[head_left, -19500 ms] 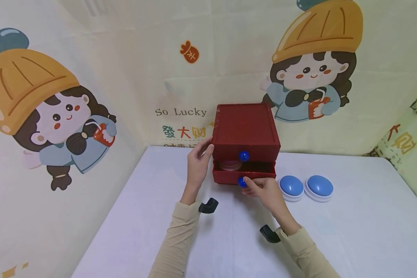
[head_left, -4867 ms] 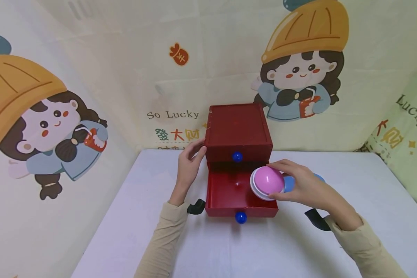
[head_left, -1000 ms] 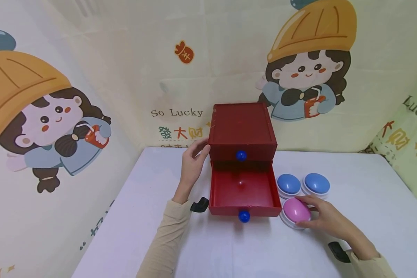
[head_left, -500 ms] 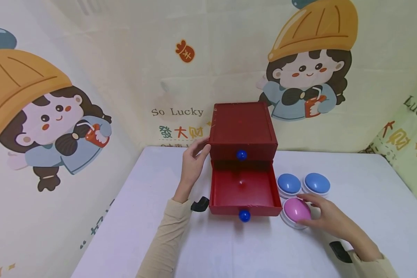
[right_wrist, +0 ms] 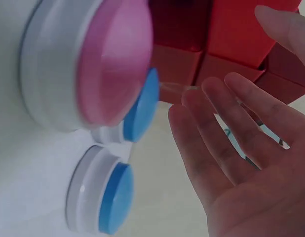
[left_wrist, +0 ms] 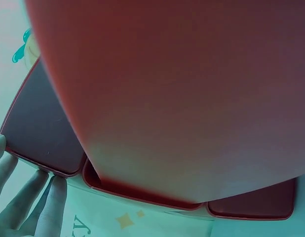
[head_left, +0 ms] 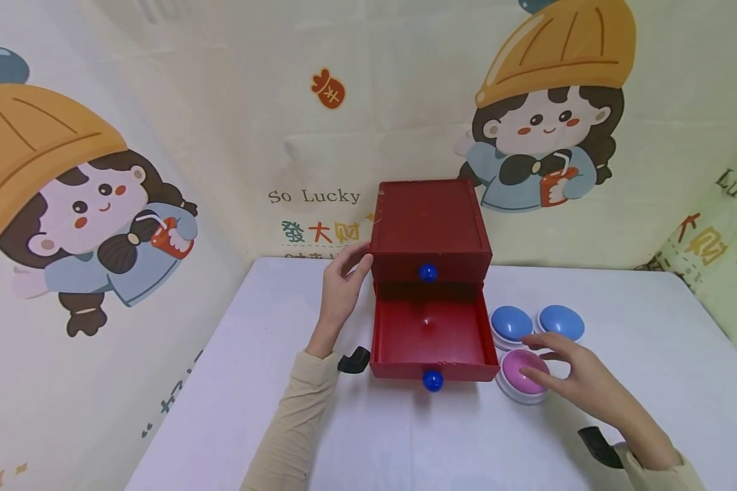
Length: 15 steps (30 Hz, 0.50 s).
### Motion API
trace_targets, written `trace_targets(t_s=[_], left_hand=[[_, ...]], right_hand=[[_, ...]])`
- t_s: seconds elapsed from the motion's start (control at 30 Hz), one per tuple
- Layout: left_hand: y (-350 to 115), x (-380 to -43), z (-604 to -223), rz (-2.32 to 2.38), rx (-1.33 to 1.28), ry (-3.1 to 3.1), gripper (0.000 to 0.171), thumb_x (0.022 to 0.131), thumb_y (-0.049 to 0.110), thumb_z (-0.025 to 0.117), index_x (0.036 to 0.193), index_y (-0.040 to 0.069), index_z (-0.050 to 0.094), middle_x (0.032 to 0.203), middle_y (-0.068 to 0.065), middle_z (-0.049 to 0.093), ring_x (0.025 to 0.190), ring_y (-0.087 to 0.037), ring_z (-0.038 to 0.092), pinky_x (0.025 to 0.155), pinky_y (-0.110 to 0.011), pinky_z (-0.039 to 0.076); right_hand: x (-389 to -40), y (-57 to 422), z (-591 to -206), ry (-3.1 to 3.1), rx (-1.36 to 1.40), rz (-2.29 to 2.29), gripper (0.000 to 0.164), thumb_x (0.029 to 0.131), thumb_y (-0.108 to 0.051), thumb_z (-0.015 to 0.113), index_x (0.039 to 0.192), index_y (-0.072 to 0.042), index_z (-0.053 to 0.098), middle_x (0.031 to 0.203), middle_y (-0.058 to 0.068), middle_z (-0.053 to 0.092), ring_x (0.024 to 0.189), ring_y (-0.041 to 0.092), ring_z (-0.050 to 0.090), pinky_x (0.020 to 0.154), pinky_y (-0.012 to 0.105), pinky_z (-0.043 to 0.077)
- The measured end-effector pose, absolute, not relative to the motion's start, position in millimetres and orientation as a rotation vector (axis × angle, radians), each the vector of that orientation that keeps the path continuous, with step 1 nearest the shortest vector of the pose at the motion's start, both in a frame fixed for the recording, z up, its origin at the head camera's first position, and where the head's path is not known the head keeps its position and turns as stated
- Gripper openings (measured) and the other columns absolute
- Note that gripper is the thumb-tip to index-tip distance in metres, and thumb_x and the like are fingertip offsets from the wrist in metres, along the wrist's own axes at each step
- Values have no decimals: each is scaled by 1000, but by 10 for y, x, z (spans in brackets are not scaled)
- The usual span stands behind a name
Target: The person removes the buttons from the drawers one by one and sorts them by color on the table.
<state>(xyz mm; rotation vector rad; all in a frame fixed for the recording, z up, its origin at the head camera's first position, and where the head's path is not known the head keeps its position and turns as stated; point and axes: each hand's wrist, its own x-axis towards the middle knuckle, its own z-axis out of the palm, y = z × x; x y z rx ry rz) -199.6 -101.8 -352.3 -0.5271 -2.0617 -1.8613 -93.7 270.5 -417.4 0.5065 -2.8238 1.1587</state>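
Observation:
A red two-drawer box [head_left: 432, 217] stands at the back of the white table, its upper drawer closed. Its lower drawer [head_left: 405, 341] is pulled out and bare inside. My left hand [head_left: 340, 290] rests against the box's left side; the left wrist view has its fingertips [left_wrist: 57, 185] along the edge. Right of the drawer sits a pink dome push button [head_left: 514, 361] on a white base. My right hand [head_left: 589, 382] hovers over it with spread fingers, and the right wrist view shows the palm [right_wrist: 261, 202] holding nothing.
Behind the pink button stand two blue dome push buttons, a left one [head_left: 511, 324] and a right one [head_left: 563, 322]. A blue knob [head_left: 432, 381] sticks out from the lower drawer, another knob [head_left: 428, 273] from the upper. A printed cloth [head_left: 405, 102] hangs behind.
Much earlier the lower drawer was only slightly out; then my right hand carried the pink button over it. The button now sits on the table, and my right fingers have lifted off it.

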Motion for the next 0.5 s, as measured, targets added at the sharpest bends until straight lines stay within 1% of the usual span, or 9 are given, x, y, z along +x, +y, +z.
trace_targets(t_s=[0.07, 0.23, 0.3, 0.37, 0.5], left_hand=[[-1017, -1994, -3520, -1857, -529, -2065, 36, 98, 8, 60, 132, -4, 58, 129, -19, 63, 119, -28, 62, 97, -38, 54], [-1017, -1993, -3512, -1851, -535, -2064, 36, 98, 7, 60, 132, -5, 58, 128, -20, 63, 119, -29, 62, 97, -35, 55], [-1016, -1992, -3510, -1853, -533, -2063, 36, 98, 7, 60, 132, -5, 59, 128, -20, 63, 119, -28, 62, 96, -34, 55], [-1015, -1993, -3510, -1855, -532, -2060, 36, 98, 7, 60, 132, -5, 59, 128, -20, 63, 119, -28, 62, 96, -33, 55], [-1011, -1997, -3512, -1859, -536, -2051, 36, 98, 7, 60, 132, -6, 58, 128, -21, 63, 119, -29, 62, 96, -32, 55]], right_hand=[[-923, 2683, -4143, -2806, 504, 1151, 48, 82, -21, 82, 123, -5, 63, 119, 13, 68, 104, 30, 66, 77, 38, 62], [-885, 2622, -4058, -2741, 539, 1164, 42, 82, -16, 82, 120, -9, 66, 115, 7, 69, 100, 5, 65, 78, 24, 59], [-866, 2591, -4018, -2718, 565, 1196, 41, 82, -13, 81, 120, -10, 66, 115, 6, 68, 99, 0, 63, 77, 21, 58], [-846, 2551, -3975, -2701, 581, 1230, 40, 83, -12, 80, 120, -12, 66, 115, 4, 68, 98, 0, 64, 77, 20, 58], [-818, 2483, -3907, -2683, 601, 1237, 38, 83, -10, 80, 119, -13, 67, 113, 1, 68, 95, 5, 67, 77, 21, 59]])
